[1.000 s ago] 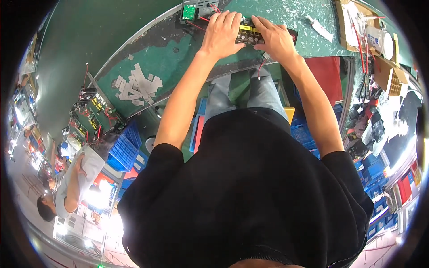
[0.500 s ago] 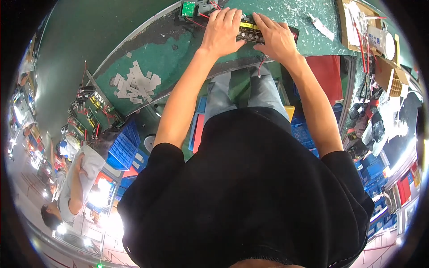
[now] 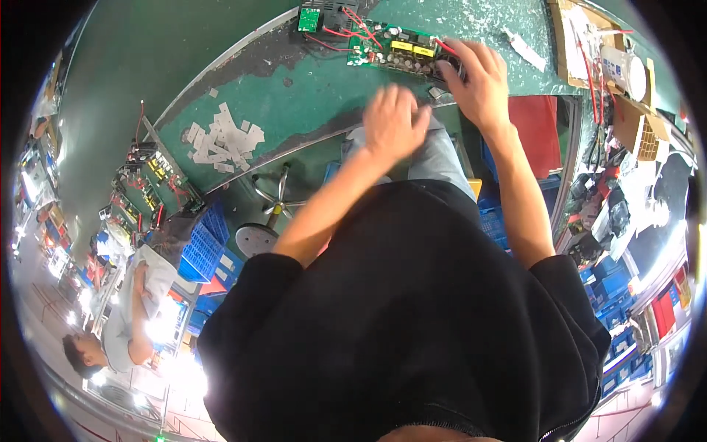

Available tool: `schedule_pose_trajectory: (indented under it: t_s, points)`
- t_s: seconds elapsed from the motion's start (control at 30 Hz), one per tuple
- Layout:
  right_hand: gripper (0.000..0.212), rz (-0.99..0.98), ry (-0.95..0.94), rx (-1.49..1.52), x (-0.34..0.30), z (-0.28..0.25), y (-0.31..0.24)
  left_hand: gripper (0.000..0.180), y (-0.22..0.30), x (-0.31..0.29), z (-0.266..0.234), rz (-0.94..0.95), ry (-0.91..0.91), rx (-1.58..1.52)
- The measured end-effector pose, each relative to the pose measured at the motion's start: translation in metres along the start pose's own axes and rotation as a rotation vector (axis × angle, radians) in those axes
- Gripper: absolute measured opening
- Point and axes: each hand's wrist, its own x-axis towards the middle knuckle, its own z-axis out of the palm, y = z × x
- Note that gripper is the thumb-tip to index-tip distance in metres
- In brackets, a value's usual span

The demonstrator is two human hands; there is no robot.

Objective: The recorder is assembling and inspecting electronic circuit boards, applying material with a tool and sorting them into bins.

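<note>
A long green circuit board [image 3: 368, 55] lies on the bench, carrying yellow-wrapped parts, round capacitors and red wires. My right hand [image 3: 482, 81] is at the board's right end, its thumb and fingers curved around a dark part there and partly hiding it. My left hand [image 3: 392, 121] is off the board, near the bench's front edge above my lap. Motion smears its fingers, so whether it holds anything is unclear. Left of the board sits a dark grey unit [image 3: 331, 15] with a small green board [image 3: 309, 20] on its side. Red wires run between this unit and the circuit board.
Loose pale paper slips [image 3: 224, 140] lie at the bench's left. A white tube [image 3: 524, 48] and a cardboard box [image 3: 571, 51] with a white tub [image 3: 624, 71] are at the right. Below left stand a stool [image 3: 256, 239] and a blue crate [image 3: 202, 247]. Another person [image 3: 118, 339] is farther left.
My left hand has let go of the circuit board and pulled back toward me. My right hand has shifted slightly right and nearer, uncovering most of the board and its wires.
</note>
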Motion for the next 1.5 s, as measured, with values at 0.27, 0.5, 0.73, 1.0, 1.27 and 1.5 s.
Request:
schedule_pose_trajectory:
  t_s: [0.27, 0.5, 0.73, 1.0, 1.27, 1.5]
  points:
    - [0.020, 0.047, -0.104, 0.166, -0.082, -0.015, 0.000, 0.030, 0.004, -0.024, 0.100, -0.600, 0.054, -0.834]
    - [0.044, -0.399, -0.388, 0.054, -0.049, -0.004, -0.009, 0.014, 0.017, -0.032, 0.023, -0.093, 0.224, -0.396]
    - [0.019, -0.095, -0.450, 0.571, -0.020, -0.002, -0.014, 0.021, 0.021, -0.032, -0.026, -0.388, 0.151, -0.916]
    - [0.015, 0.120, -0.377, 0.615, -0.020, 0.000, -0.036, 0.018, 0.015, -0.030, -0.040, -0.232, 0.306, -0.964]
    - [0.014, 0.244, -0.361, 0.610, -0.013, 0.007, -0.053, 0.016, -0.007, -0.024, -0.037, -0.285, 0.260, -1.099]
    - [0.015, 0.227, -0.198, 0.222, 0.021, 0.056, -0.043, 0.019, -0.052, 0.012, -0.010, -0.289, 0.587, -0.539]
